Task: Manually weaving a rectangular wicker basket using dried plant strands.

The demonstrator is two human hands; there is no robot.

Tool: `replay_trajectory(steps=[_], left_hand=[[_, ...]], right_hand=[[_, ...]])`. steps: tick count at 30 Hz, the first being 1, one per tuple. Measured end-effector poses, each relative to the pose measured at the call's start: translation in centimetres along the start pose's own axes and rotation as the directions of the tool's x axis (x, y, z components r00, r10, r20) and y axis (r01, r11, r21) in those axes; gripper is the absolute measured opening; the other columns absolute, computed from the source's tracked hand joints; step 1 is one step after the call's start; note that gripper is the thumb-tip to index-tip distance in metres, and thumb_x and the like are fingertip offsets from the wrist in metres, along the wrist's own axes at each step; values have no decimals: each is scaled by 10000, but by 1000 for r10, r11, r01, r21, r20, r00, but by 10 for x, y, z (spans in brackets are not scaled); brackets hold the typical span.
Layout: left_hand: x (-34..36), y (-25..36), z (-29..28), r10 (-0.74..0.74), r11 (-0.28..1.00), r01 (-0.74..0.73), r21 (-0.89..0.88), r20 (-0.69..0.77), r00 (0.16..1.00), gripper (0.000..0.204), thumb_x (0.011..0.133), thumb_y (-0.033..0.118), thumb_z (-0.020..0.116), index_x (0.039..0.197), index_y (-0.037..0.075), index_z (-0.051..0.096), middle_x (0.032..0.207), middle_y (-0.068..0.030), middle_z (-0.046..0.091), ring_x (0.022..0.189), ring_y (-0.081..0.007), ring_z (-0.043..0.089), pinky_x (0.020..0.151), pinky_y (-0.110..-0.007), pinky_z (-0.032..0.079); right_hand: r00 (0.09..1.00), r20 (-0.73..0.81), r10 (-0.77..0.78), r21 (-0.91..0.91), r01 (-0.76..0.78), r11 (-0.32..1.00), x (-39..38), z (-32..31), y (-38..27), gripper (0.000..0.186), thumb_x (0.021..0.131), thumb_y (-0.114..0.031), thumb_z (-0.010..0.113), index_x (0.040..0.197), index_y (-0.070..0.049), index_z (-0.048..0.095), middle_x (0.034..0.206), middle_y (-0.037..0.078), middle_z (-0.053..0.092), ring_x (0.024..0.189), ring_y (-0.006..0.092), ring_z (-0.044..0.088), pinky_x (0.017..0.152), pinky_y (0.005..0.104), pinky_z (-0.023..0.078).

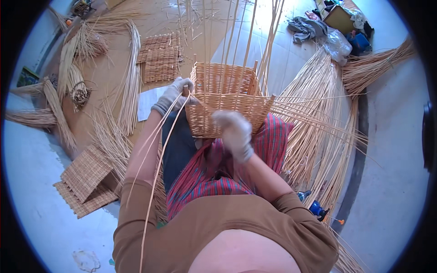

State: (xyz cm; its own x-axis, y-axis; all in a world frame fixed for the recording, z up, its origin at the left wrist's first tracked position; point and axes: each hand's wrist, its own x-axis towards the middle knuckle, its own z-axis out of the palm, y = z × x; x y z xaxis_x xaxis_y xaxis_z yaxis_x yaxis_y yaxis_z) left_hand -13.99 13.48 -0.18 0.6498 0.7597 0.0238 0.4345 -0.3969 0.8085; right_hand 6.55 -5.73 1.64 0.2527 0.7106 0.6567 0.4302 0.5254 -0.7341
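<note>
Wicker basket (227, 107) sits on my lap, resting against the striped red cloth (214, 173) over my knees, its open mouth tipped away from me. The square walls are woven up a good way on all four sides, tight and even as far as I can see, so I judge the body mostly built. What is left shows plainly: the upright stakes (236, 32) stand tall and loose above the rim, untrimmed and not turned down into any border, and the top edge is unfinished.

My left hand (175, 93), gloved, is closed around the near left corner post of the basket, and a few long thin weaving strands (154, 154) run from that corner back along my left forearm toward my chest. My right hand (234, 132), also gloved, is in front of the near wall, low by its bottom edge; it is blurred, so I cannot tell whether the fingers are pinched on a strand or merely curled.

Around me there is plenty of stock: a broad fan of loose willow rods (314, 113) on my right, more bundles (129, 77) lying on the floor to my left, and flat woven panels (86, 175) stacked near my left elbow, with other woven mats (159, 57) beyond the basket. A blue tool (316, 209) lies by my right side.
</note>
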Motion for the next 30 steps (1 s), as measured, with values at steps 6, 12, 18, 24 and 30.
replay_trajectory(steps=[6,12,18,24,30], left_hand=[[-31,27,34,-97,980,21,-198,-384,918,347,778,197,930,967,103,654,998,-68,601,894,-181,584,817,-316,494],[-62,51,93,279,933,-95,347,-528,802,615,909,178,816,1459,196,540,1299,-163,640,931,-243,699,808,-363,577],[-42,61,104,-33,723,263,639,-349,937,907,898,229,749,1672,373,300,1560,-167,442,1170,-336,675,881,-438,588],[-37,67,98,-38,676,270,685,-334,942,802,891,277,769,1611,329,418,1506,-146,493,1003,-335,699,841,-470,578],[-16,117,148,311,775,-55,630,-304,901,729,912,241,762,1574,295,461,1510,-167,494,972,-311,704,823,-450,568]], right_hand=[[657,-29,753,385,-688,615,26,-27,94,151,1013,-184,754,1077,-49,733,895,41,769,727,97,683,596,258,544],[623,-70,779,386,-703,597,31,-18,64,146,1021,-213,745,1071,-78,722,872,26,765,613,62,619,548,223,490],[999,-25,-46,-537,25,843,129,15,51,342,977,-24,663,1318,-49,672,1184,125,747,984,234,724,855,309,565],[935,-149,322,182,-295,938,87,-50,61,460,1002,16,588,1452,-48,521,1032,65,695,969,157,660,906,325,536],[960,-174,222,-394,-274,877,62,-78,65,326,1021,-40,630,1347,-60,643,1112,86,711,1020,174,669,964,318,527]])
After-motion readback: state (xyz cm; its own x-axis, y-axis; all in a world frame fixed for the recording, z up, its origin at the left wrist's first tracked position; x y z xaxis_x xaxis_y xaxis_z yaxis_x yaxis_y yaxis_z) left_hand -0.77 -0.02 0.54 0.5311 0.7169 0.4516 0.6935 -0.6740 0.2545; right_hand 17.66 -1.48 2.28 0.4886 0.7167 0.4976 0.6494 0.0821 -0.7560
